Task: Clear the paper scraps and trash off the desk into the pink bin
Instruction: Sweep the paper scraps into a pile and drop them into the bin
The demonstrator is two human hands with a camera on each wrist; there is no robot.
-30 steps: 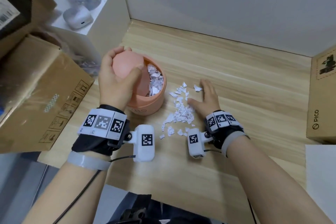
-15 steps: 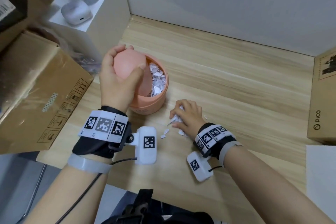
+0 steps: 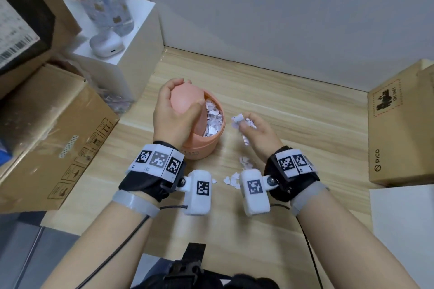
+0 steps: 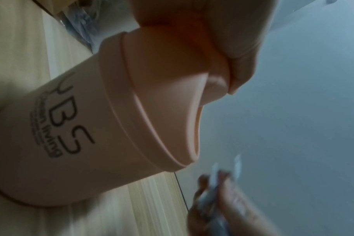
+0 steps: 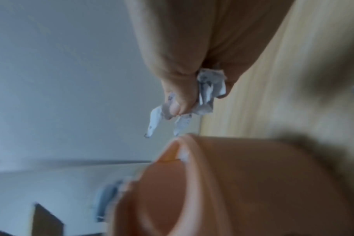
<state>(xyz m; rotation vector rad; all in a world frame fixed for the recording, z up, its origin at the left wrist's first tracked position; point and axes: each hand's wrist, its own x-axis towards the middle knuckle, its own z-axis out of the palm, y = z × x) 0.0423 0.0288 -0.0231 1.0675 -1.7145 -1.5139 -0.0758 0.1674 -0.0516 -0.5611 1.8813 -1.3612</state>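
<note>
The pink bin (image 3: 206,148) stands on the wooden desk (image 3: 293,112), half full of white paper scraps (image 3: 213,122). My left hand (image 3: 175,112) grips its domed swing lid (image 3: 186,98) and holds it tilted open; the left wrist view shows the bin (image 4: 91,143) side on, with the lid (image 4: 172,87) under my fingers. My right hand (image 3: 252,129) is raised just right of the bin's rim and pinches a bunch of scraps (image 3: 239,119); in the right wrist view the scraps (image 5: 204,95) hang from my fingertips above the rim (image 5: 184,140). A few loose scraps (image 3: 234,178) lie on the desk between my wrists.
A large cardboard box (image 3: 54,138) lies left of the bin. Behind it a white box (image 3: 131,54) carries an earbud case (image 3: 106,44) and a clear bottle (image 3: 110,0). Another cardboard box (image 3: 401,129) stands at the right, white paper (image 3: 404,218) in front of it.
My right hand swept the scattered scraps toward me, closed round them, then lifted them up and left to the bin's rim. The left hand kept hold of the lid.
</note>
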